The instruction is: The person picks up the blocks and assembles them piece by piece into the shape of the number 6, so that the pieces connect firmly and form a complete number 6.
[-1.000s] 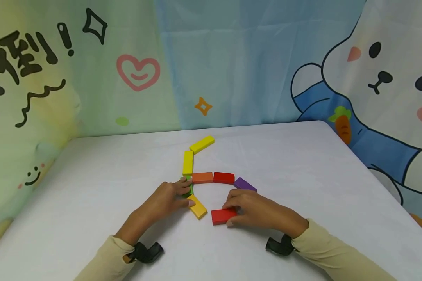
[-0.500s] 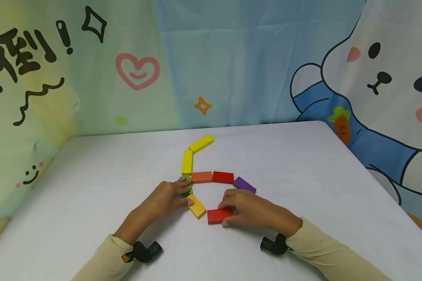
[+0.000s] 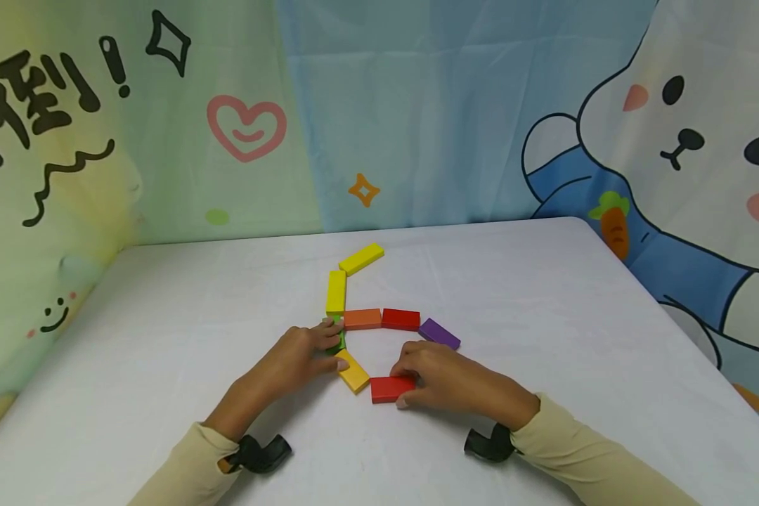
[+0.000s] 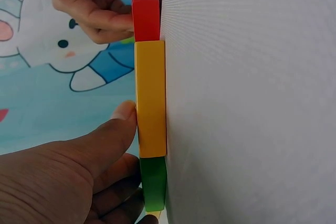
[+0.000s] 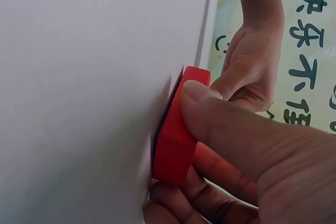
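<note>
My right hand [image 3: 439,372] pinches a red block [image 3: 387,390] between thumb and fingers at the front of the table. In the right wrist view the thumb lies along the side of this red block [image 5: 178,129]. The far end of the red block is right at the corner of an orange-yellow block [image 3: 354,372]. My left hand [image 3: 306,355] rests with its thumb on the orange-yellow block and its fingers over a green block [image 3: 336,341], partly hiding it. The left wrist view has the red, orange-yellow [image 4: 151,98] and green [image 4: 153,184] blocks in a row.
Beyond the green block lie two yellow blocks, one upright in view [image 3: 336,292] and one slanted [image 3: 362,259]. An orange block [image 3: 362,319], a second red block [image 3: 401,319] and a purple block [image 3: 439,334] curve rightward. A printed cloth backdrop [image 3: 430,119] hangs behind the white table.
My right hand has slid the red block leftward, bringing its end up to the orange-yellow block. My left hand has stayed in place.
</note>
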Available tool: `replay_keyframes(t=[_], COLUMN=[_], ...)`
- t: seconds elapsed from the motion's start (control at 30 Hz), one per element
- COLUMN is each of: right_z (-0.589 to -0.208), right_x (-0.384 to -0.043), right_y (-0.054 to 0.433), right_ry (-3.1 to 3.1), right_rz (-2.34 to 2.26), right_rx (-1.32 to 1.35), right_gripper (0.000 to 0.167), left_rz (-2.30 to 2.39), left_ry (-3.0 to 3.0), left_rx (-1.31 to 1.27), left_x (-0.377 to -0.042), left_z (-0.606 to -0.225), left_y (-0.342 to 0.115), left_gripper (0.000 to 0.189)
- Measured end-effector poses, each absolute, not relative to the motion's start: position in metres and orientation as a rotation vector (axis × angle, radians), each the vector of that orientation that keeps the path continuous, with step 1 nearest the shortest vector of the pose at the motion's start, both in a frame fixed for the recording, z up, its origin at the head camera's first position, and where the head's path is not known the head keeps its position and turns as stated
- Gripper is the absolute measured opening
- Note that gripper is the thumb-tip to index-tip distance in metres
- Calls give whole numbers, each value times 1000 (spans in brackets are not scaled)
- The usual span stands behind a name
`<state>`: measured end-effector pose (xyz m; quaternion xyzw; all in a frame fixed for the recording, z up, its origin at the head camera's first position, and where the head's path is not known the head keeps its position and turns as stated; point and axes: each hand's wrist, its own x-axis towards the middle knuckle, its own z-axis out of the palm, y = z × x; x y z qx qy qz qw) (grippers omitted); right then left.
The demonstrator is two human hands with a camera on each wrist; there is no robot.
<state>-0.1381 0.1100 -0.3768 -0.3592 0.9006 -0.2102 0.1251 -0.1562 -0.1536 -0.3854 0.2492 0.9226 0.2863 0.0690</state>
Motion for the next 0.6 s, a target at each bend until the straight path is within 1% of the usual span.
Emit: replay_keyframes(t=[0.6], right_z=[-375], right_x=[-130], right_y=[105], right_ry=[2662], right_rz=[-582], right_rx=[-984], right_gripper=[36], left_rz=[865], left_ry=[2793], left_rx=[783], left_x=[-157], left_z=[-387], left_y=[-153], left_gripper=[54])
